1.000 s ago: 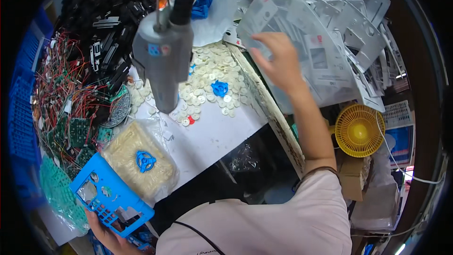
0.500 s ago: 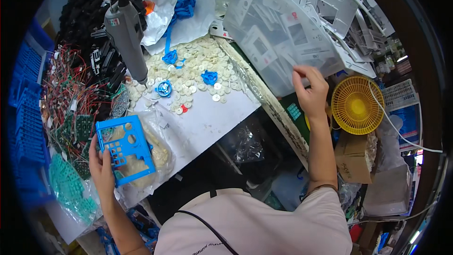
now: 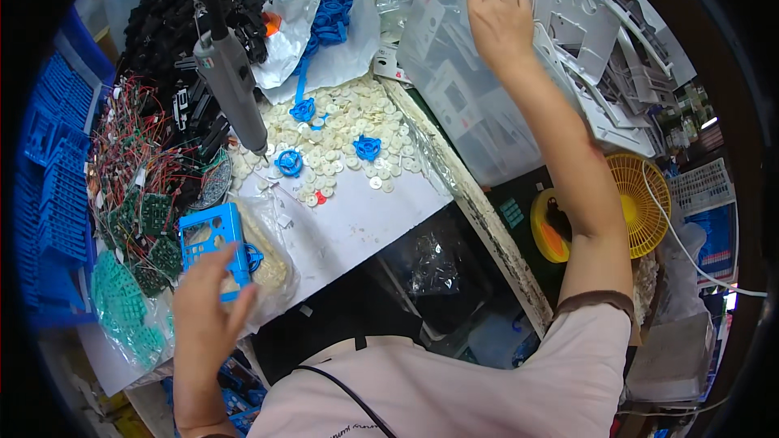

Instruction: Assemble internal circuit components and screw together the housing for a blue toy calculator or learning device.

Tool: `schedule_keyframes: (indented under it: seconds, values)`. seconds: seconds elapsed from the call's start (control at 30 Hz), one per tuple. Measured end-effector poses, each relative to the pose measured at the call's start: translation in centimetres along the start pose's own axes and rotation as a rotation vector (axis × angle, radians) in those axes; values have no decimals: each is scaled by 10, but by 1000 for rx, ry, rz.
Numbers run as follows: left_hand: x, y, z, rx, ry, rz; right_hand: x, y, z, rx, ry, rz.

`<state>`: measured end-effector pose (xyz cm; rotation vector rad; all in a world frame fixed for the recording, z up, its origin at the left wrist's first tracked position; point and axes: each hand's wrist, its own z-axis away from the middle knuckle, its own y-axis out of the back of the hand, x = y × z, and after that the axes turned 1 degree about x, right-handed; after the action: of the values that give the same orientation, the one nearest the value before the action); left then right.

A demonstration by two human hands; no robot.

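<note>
A flat blue plastic panel [image 3: 195, 235] with cut-outs lies at the table's left front, on a clear bag [image 3: 276, 276] of cream-coloured parts. Over its near side hovers my left hand [image 3: 207, 300], open, thumb and fingers apart; whether it touches the panel I cannot tell. A blue round part [image 3: 253, 258] shows just beside the panel. My right hand [image 3: 501, 20] is at the upper rim of a translucent plastic bin [image 3: 462, 105], knuckles up and fingers curled down. What those fingers grip, if anything, is hidden. White and grey plastic panels [image 3: 568, 24] fill the bin.
A grey electric screwdriver [image 3: 231, 85] hangs above many small white discs [image 3: 349, 118] and blue round parts [image 3: 288, 163]. Wired circuit boards [image 3: 146, 215] and blue trays [image 3: 61, 174] crowd the left. At right are a yellow basket [image 3: 641, 203] and a yellow tape roll [image 3: 550, 235].
My left hand has let go of the blue panel, which now lies lower on the bag. My right hand has moved up and away to the bin's upper rim.
</note>
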<state>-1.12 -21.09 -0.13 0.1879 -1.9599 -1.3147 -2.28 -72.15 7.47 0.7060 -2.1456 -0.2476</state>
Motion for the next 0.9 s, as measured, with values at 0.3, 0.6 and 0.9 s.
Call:
schedule_keyframes:
  seconds: [0.3,0.6,0.9]
  values:
    - [36,-88,-106,-121,-485,97,17,-14,-8,53,59,34]
    - [53,-223,-297,-89,-309,-142,38,-25,-10,13,37,26]
    - [80,-306,-402,115,-88,-499,47,-27,-12,-2,36,9]
